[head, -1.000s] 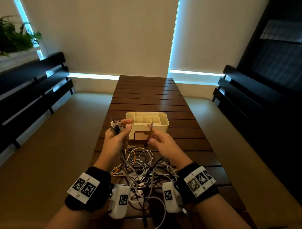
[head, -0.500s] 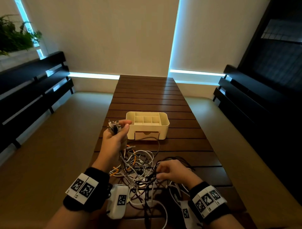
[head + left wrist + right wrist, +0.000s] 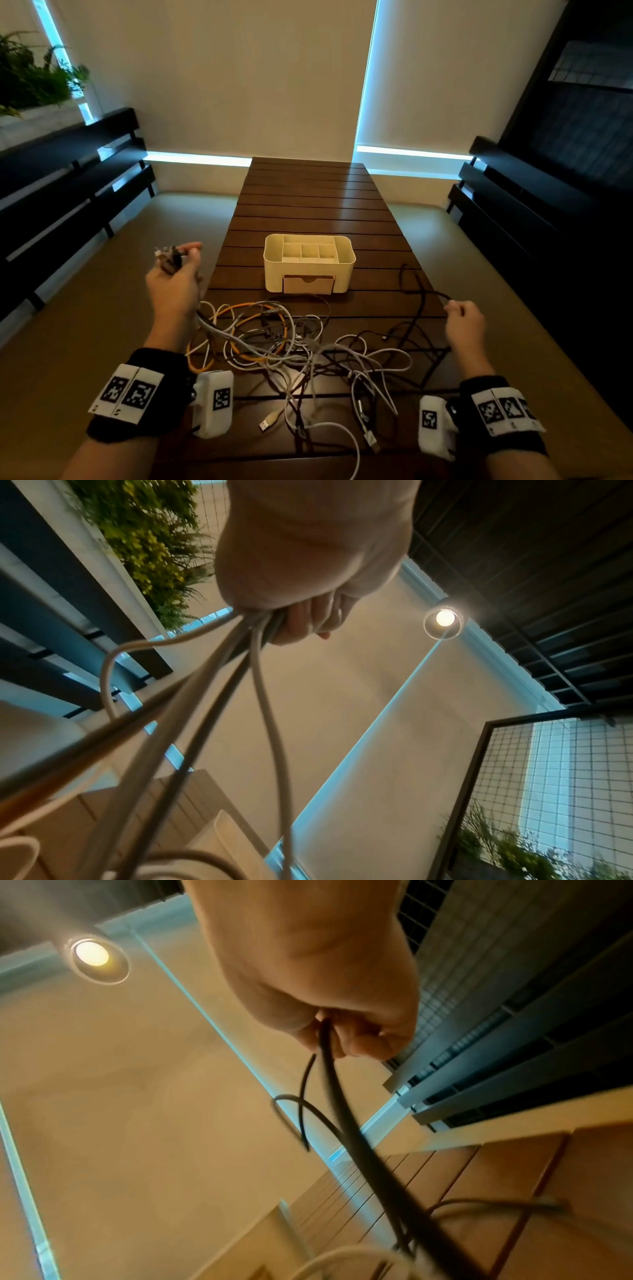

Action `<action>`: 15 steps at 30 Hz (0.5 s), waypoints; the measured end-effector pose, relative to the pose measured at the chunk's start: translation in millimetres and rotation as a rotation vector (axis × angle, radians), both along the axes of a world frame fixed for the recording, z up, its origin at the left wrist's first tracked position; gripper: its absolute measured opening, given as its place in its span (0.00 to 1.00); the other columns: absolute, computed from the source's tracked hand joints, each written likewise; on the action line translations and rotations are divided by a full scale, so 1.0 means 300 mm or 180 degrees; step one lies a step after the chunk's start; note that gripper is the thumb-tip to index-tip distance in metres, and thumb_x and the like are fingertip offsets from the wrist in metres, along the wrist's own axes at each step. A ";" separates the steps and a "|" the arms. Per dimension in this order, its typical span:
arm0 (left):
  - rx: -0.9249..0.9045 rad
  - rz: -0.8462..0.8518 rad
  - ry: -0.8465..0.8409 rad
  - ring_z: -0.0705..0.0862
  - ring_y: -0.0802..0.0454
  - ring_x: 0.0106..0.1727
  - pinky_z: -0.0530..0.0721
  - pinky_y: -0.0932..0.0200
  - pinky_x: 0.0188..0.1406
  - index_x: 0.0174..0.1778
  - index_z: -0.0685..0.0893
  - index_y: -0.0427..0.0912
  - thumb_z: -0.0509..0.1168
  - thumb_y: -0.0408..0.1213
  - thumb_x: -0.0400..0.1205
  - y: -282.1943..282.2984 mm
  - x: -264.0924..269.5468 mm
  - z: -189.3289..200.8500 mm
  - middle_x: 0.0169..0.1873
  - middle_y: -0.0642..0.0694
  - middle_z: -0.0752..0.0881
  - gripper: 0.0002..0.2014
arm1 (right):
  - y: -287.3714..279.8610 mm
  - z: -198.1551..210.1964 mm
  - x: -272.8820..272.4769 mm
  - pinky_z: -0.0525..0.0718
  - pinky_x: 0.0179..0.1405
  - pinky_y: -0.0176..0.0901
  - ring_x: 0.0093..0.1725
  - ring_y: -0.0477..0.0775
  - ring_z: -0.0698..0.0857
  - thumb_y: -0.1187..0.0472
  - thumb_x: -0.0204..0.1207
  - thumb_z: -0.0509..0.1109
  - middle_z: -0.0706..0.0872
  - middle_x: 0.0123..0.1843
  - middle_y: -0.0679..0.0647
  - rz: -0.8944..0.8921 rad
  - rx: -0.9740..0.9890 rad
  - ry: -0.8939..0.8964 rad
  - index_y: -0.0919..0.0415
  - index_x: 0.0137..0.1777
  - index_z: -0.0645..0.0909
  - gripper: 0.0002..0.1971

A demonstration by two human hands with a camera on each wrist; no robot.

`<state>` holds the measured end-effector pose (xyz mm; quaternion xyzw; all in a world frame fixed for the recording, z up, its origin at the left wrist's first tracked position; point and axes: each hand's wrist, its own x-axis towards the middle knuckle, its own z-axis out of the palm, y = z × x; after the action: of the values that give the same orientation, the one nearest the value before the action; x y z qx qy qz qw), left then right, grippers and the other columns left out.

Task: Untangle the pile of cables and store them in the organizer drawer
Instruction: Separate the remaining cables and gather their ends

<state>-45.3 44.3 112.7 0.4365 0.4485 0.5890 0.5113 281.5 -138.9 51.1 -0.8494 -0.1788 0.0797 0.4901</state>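
Since half a second ago the right hand (image 3: 464,323) has swung out from the middle of the tangle to the right edge of the counter (image 3: 308,192), dragging a black cable (image 3: 416,291) with it. That cable now trails from the hand across the right side of the counter, with a loop standing up near the organizer (image 3: 309,262) and the rest running back into the pile. The right wrist view shows the grip closed round this black cable (image 3: 339,1110), fingers (image 3: 369,1042) curled over it.

Meanwhile the left hand (image 3: 174,286) has moved out left, past the counter's edge, and sits higher than before. Its grip is closed on a bunch of cable ends (image 3: 169,255), plugs sticking out above the thumb; the left wrist view shows several pale cords (image 3: 219,696) running down out of the fist (image 3: 308,569) toward the pile.

With the hands spread, the pile of cables (image 3: 291,346) is pulled wider than it was, white, grey and orange strands lying loosely across the near half of the counter. One USB plug (image 3: 269,423) lies free at the near edge.

Unmoved, the cream organizer stands beyond the pile, mid-counter, its small front drawer (image 3: 308,284) closed and its top compartments open upward.
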 end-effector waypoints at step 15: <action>-0.0069 -0.1620 0.0452 0.72 0.59 0.24 0.68 0.63 0.27 0.48 0.85 0.40 0.61 0.36 0.84 -0.182 0.154 -0.042 0.21 0.55 0.76 0.08 | 0.062 0.203 -0.267 0.56 0.15 0.34 0.15 0.41 0.60 0.58 0.82 0.53 0.66 0.19 0.46 0.1812 0.2595 0.2364 0.64 0.52 0.81 0.16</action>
<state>0.9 -10.3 100.0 0.5701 0.3653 0.4045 0.6148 201.6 -120.3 112.0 -0.4283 -0.2319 0.4229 0.7642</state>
